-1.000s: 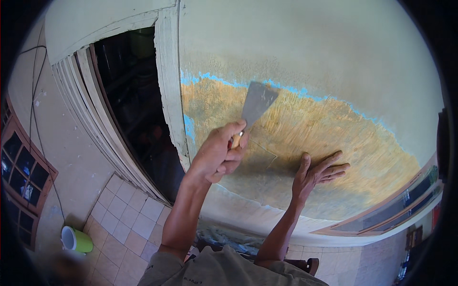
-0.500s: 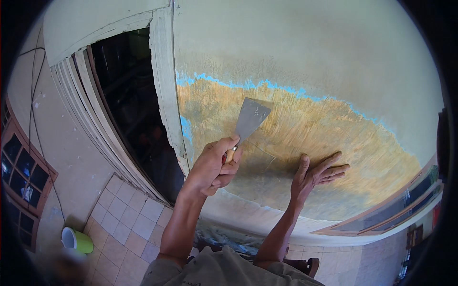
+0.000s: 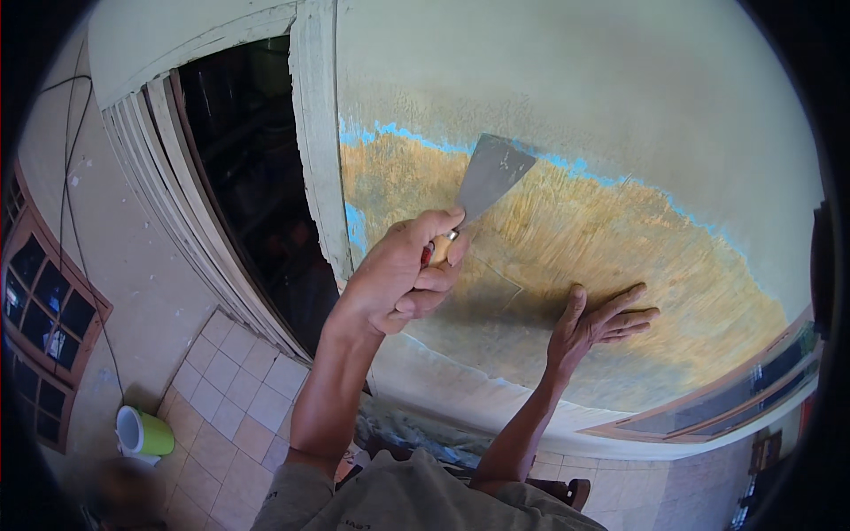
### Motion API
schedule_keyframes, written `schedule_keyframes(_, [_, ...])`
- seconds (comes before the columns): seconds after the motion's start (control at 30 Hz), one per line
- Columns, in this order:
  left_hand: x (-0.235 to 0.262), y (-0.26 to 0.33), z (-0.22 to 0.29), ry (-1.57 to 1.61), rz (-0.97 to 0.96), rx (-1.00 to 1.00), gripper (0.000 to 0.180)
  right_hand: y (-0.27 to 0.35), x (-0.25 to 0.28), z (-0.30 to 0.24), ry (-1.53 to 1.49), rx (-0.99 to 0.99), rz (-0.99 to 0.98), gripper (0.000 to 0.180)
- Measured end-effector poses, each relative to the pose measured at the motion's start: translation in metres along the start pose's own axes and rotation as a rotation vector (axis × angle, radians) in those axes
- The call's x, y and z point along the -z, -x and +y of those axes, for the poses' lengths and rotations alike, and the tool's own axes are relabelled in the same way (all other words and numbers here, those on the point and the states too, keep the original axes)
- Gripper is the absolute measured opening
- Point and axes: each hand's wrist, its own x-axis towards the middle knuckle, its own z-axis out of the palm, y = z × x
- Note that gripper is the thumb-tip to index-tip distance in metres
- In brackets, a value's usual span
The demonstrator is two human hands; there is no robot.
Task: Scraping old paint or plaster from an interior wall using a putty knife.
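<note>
My left hand [image 3: 407,270] is closed round the wooden handle of a putty knife [image 3: 494,177]. The thumb presses near the base of its wide grey blade. The blade points up and slightly right, its tip at the jagged blue edge where pale paint borders the bared wall. Flecks of white show on the metal. My right hand [image 3: 598,329] rests against the scraped wall patch [image 3: 567,239], thumb up and fingers spread, holding nothing. That patch is ochre and brown, with grey areas lower down. Pale painted wall [image 3: 567,80] surrounds it above.
A white, chipped door frame [image 3: 317,150] stands left of the patch, beside a dark doorway [image 3: 252,177]. A green bucket [image 3: 158,435] sits on the tiled floor [image 3: 226,434] at lower left. A window [image 3: 744,389] lies at right. Cables [image 3: 66,195] hang at far left.
My left hand has pushed the putty knife upward and a little right, from the bared patch to the blue paint edge. My right hand stays on the wall. The view has shifted slightly.
</note>
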Motion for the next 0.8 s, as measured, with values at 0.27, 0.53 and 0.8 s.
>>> schedule_keyframes(0.27, [0.003,0.004,-0.009,-0.041,0.017,0.006,0.042,0.0,0.003,0.001,0.004,0.012,-0.01,0.096])
schedule_keyframes(0.53, [0.0,0.009,-0.026,0.092,-0.023,0.011,0.044,0.0,0.006,0.003,0.0,0.013,-0.003,0.096])
schedule_keyframes(0.8, [0.011,0.016,-0.011,0.092,-0.031,0.084,0.044,0.004,0.005,-0.002,0.001,-0.006,0.006,0.093])
